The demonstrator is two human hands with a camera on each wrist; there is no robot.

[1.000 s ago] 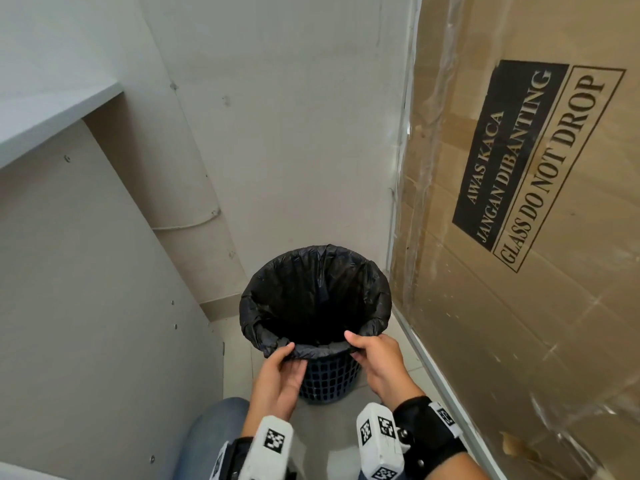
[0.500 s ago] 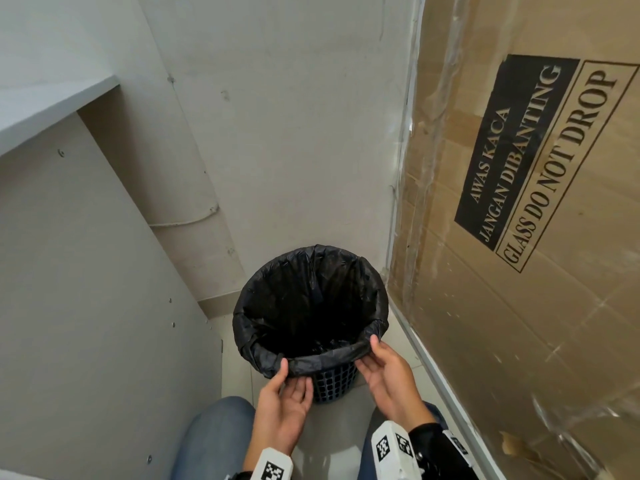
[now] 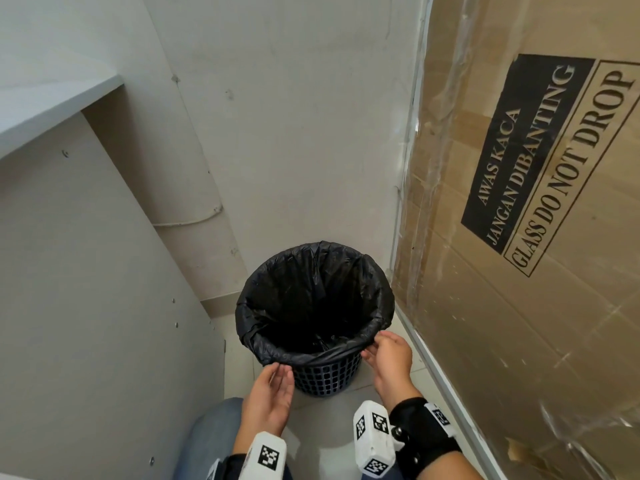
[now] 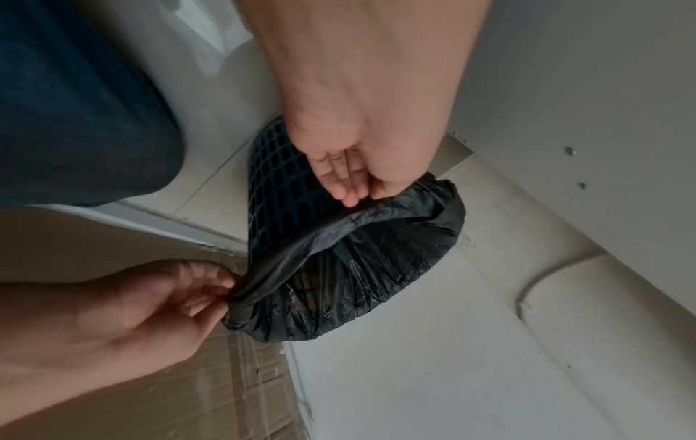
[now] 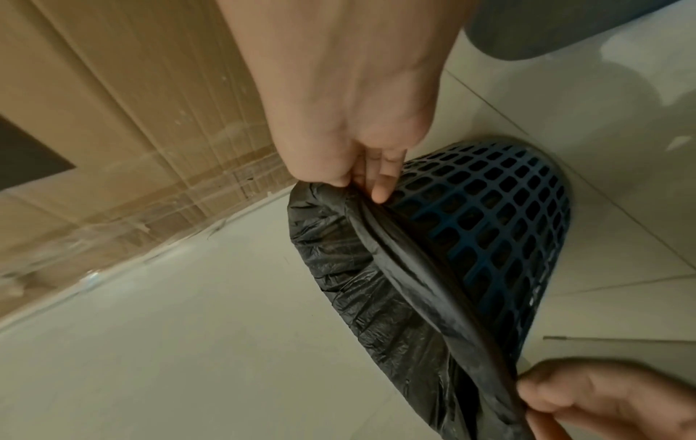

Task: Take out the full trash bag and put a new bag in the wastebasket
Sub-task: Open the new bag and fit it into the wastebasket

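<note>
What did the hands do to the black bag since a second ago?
Both hands slid apart along the near rim of the bag: the left hand toward the left, the right hand round to the right side. Each still pinches the bag's folded edge. The basket stayed in place, and the bag still lines it.

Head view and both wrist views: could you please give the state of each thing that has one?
trash bag: open, folded over the rim.
wastebasket: upright, lined.
left hand: pinching the bag's edge.
right hand: pinching the bag's edge.
cardboard box: standing beside the wastebasket.
</note>
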